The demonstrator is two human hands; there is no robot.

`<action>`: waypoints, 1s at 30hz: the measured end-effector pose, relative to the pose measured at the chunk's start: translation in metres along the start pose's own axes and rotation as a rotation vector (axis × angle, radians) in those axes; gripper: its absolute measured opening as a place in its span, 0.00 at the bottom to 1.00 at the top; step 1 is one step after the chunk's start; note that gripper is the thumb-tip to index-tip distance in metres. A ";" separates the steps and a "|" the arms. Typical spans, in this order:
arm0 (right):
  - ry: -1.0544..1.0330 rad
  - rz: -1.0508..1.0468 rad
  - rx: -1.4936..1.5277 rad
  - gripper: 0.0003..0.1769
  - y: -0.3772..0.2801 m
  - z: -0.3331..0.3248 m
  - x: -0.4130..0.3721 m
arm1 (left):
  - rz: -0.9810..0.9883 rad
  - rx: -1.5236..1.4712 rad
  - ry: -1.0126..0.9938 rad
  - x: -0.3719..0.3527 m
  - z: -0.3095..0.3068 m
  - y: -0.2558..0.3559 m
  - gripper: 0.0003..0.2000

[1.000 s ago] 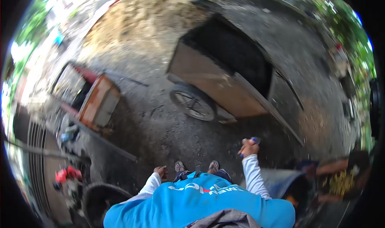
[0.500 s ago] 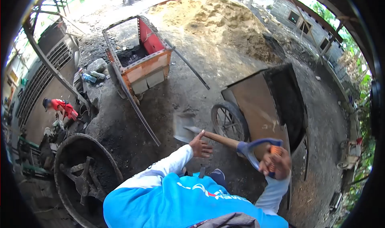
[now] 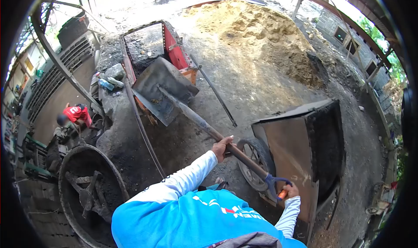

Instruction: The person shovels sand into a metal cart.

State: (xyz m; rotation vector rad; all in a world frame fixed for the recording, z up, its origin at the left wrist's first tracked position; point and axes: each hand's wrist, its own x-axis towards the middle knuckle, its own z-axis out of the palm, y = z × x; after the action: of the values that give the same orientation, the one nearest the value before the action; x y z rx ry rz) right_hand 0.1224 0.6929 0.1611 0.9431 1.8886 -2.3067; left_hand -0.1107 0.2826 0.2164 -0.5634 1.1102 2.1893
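Note:
A shovel point(image 3: 199, 122) with a broad metal blade stretches diagonally forward and left across the view. My left hand point(image 3: 223, 149) is closed around its shaft about midway. My right hand point(image 3: 289, 190) grips the orange bar of the blue D-shaped handle. Raised off the ground, the blade point(image 3: 167, 82) overlaps the near end of a red-sided cart point(image 3: 175, 54) in this view. Dark material shows inside that cart. Just beyond my right hand stands a box-shaped wheelbarrow point(image 3: 285, 147) with a spoked wheel point(image 3: 252, 164).
A round mixing pan point(image 3: 124, 185) with metal arms stands at left. Behind it a person in red point(image 3: 77, 113) bends down. Sand is heaped point(image 3: 257, 34) at the back. Plastic bottles point(image 3: 106, 84) lie beside the cart, whose long handles point(image 3: 213, 91) jut toward me.
The shovel blade has risen from the ground and swung forward-left to the red cart. My left hand has closed around the shaft; my right hand has moved lower and slightly left with the handle.

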 end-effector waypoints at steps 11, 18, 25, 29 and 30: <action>-0.519 0.178 0.481 0.11 -0.086 0.273 0.147 | 0.425 -0.236 0.097 0.123 -0.073 0.236 0.21; -0.563 -0.275 0.297 0.07 -0.212 0.537 0.186 | 0.566 -0.071 -0.047 0.176 -0.151 0.394 0.19; -0.560 -0.887 -0.249 0.09 -0.283 0.840 0.315 | 0.952 0.387 0.804 0.104 -0.284 0.387 0.11; -0.415 -1.139 -0.349 0.13 -0.268 1.000 0.365 | 1.010 0.616 1.417 0.041 -0.367 0.319 0.07; -0.394 -1.212 -0.573 0.13 -0.262 1.033 0.374 | 0.935 0.621 1.448 0.031 -0.380 0.298 0.09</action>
State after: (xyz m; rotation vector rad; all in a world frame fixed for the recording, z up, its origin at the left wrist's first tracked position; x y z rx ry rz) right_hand -0.7318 -0.0295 0.3149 -0.8855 3.0210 -1.7021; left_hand -0.3017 -0.1574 0.1537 -1.6380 3.1258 1.5775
